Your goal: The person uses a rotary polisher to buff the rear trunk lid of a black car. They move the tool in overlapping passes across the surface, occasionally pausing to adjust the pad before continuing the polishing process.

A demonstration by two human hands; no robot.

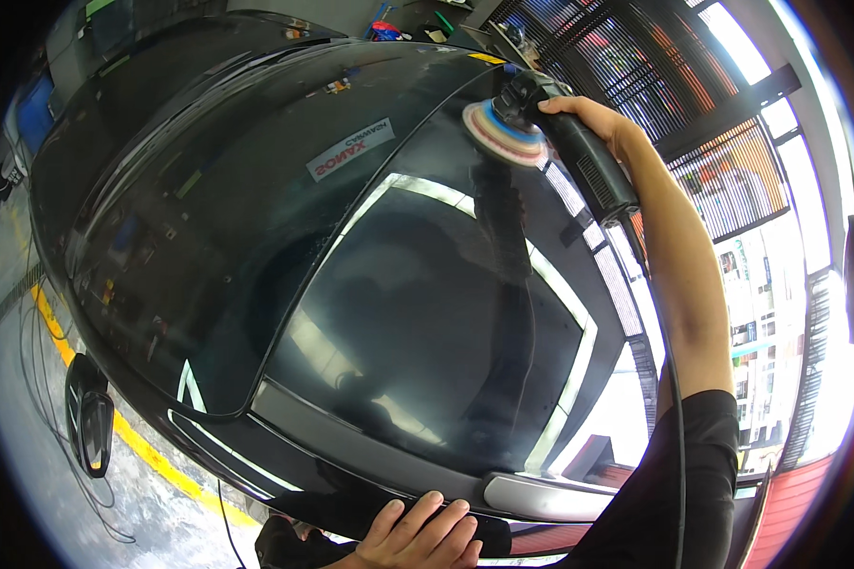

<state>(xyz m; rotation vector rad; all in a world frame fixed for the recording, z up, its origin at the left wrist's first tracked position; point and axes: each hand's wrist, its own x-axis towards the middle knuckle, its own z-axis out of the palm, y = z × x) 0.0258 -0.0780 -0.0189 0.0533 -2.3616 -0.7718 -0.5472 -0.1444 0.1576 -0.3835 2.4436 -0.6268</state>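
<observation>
Right hand (593, 116) grips polisher (579, 156), pad (505, 133) on roof (427, 284) at 1 o'clock; left hand (422, 531) clasps edge at 6. Risk: cord (669, 360) dragging, scuffing paint.

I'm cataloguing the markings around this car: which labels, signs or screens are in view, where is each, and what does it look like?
Sticker: on the glossy black car body, left of the polishing pad; slanted white rectangle with red and dark lettering.
Tag: small yellow patch at the body's far edge, too small to tell more.
No screens visible.
</observation>
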